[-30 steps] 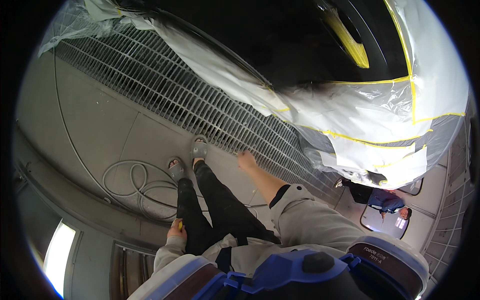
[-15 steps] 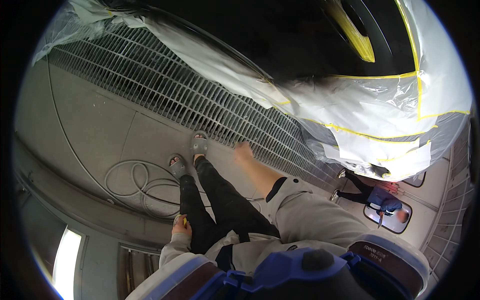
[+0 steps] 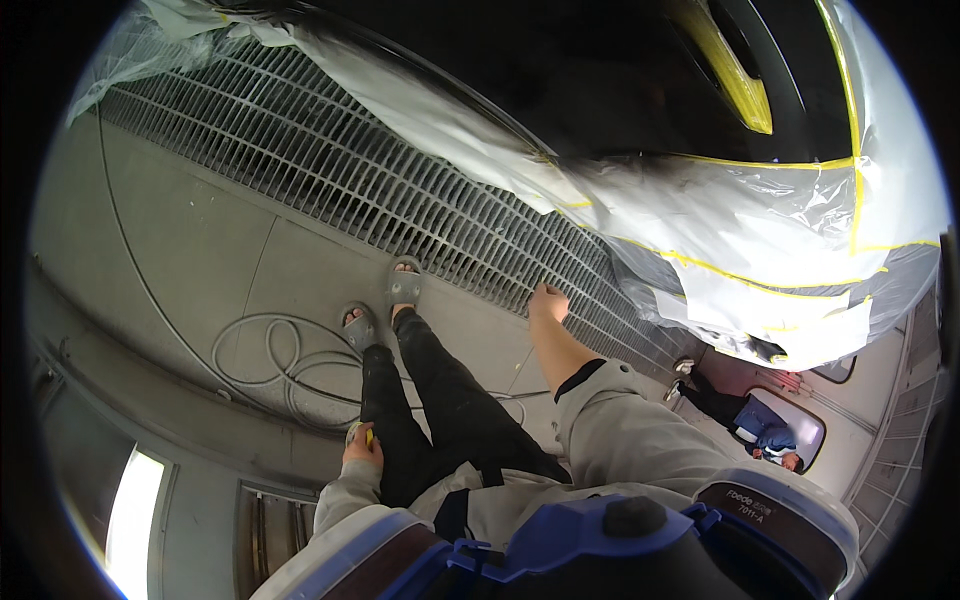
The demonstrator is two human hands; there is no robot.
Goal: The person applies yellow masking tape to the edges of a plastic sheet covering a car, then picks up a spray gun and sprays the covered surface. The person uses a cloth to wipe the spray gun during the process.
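Head view: hold yellow object (image 3: 369, 437) securely in left hand (image 3: 362, 453) (fingers clamped around it), and carry right hand (image 3: 549, 301), fingers curled together, well clear of black panel (image 3: 580, 95).

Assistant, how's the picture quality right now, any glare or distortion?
Head view: the bright pane at lower left is washed out; clear plastic at right glares; the black panel loses detail; the wall ledge looks bowed.
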